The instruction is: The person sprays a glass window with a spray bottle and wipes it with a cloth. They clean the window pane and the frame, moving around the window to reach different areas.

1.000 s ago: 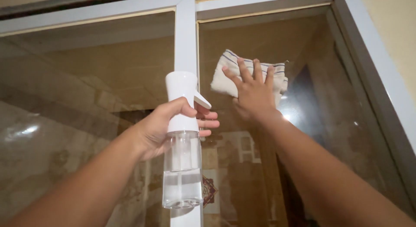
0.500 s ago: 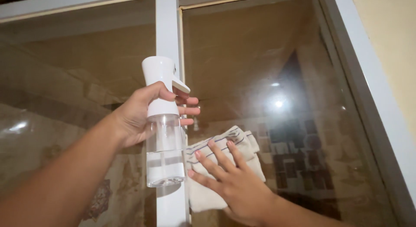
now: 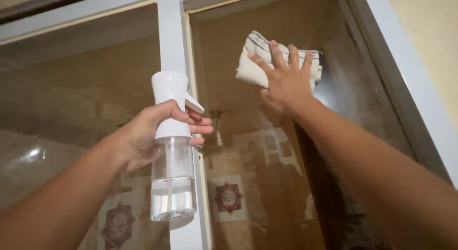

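Observation:
My left hand (image 3: 150,135) grips a spray bottle (image 3: 172,178) with a white trigger head and a clear body about a third full of liquid, held upright in front of the white centre bar (image 3: 169,35) of a window. My right hand (image 3: 286,83) lies flat with spread fingers on a folded cream cloth with blue stripes (image 3: 253,59), pressing it against the upper part of the right glass pane (image 3: 286,159). The cloth's lower right part is hidden under my hand.
The left glass pane (image 3: 71,111) reflects a tiled room and lights. A white window frame (image 3: 410,87) runs down the right side, with a cream wall (image 3: 429,30) beyond it. Frame rails cross the top.
My right hand swept the cloth from the top of the pane down to the lower part, then back up near the top. The bottle in my left hand has stayed roughly in place.

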